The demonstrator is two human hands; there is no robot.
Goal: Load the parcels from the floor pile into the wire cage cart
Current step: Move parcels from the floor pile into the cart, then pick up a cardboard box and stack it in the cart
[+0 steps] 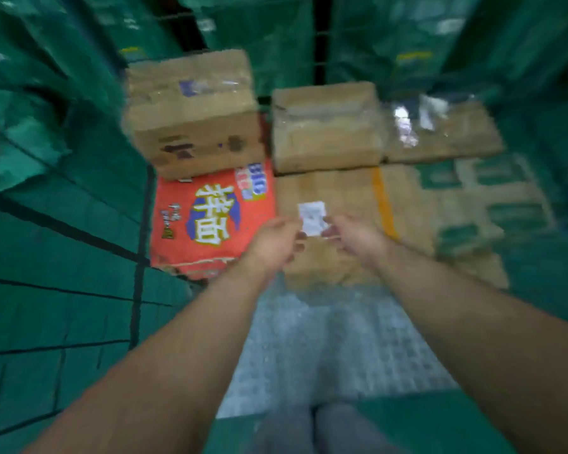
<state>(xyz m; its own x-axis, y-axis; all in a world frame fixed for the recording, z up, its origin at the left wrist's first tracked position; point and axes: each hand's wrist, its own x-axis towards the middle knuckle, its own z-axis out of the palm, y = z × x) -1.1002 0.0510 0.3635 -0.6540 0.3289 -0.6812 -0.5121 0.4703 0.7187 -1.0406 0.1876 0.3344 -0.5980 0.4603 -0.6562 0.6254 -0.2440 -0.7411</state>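
we are reaching both arms into the wire cage cart. our left hand and right hand are flanking a small white slip above a brown parcel. the fingers are curling, but blur is hiding whether they are pinching the slip. beside it an orange box is showing large white chinese characters, with a taped carton lying on its far end.

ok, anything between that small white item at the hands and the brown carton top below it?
Nothing visible. The left hand and right hand meet at the small white item over the large brown carton, whose top looks bare there. The red carton lies to its left. Blur hides whether the item is pinched or stuck on.
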